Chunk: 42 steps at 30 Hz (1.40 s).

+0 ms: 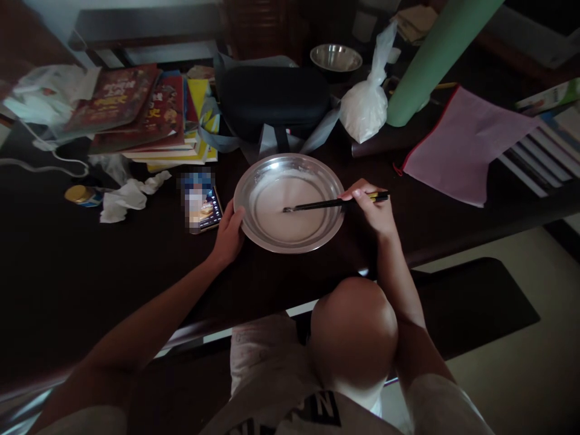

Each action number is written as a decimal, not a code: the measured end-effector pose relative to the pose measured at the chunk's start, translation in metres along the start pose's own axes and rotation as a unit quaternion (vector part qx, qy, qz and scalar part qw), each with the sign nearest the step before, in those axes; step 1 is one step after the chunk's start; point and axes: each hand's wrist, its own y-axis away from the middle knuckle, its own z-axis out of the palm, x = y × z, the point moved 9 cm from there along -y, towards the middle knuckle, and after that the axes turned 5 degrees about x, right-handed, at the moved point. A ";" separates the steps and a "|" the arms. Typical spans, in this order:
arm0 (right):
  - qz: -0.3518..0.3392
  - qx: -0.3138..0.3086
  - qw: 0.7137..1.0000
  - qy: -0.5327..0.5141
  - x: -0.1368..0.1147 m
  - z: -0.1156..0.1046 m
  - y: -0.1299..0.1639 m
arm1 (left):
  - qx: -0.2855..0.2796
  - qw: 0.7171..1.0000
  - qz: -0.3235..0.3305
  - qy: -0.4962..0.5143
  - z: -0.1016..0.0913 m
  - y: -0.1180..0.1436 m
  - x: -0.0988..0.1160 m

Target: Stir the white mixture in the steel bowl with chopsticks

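Note:
A wide metal bowl (290,246) stands on the dark table before me, with a pale, milky liquid (290,222) in it. My left hand (230,232) grips the bowl's left rim, thumb on top and fingers hidden beneath. Black chopsticks (317,205) are held in my right hand (372,208) over the right rim, their tips dipping into the liquid near the middle. Close to my left hand lies a phone (212,208) with a lit screen, partly blurred out.
Behind the bowl sit a black case (274,99), a tied bag of white powder (365,112) and a smaller metal bowl (336,57). Books (131,115), crumpled tissue (124,199) and a small jar (83,195) lie left. A green cylinder (435,66) and pink mesh pouch (462,145) stand right.

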 end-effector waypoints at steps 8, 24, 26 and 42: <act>0.005 0.007 1.000 -0.020 0.001 -0.002 0.001 | -0.002 1.000 0.004 -0.003 0.001 0.000 0.002; 0.016 0.048 0.999 -0.009 0.003 -0.009 0.000 | -0.001 1.000 0.001 -0.004 0.003 0.002 0.004; 0.016 0.026 1.000 -0.005 0.003 -0.005 0.000 | 0.000 1.000 -0.004 -0.001 0.002 0.001 0.002; 0.015 0.044 0.999 -0.004 0.002 -0.009 0.000 | 0.001 1.000 0.008 -0.007 0.001 0.000 0.002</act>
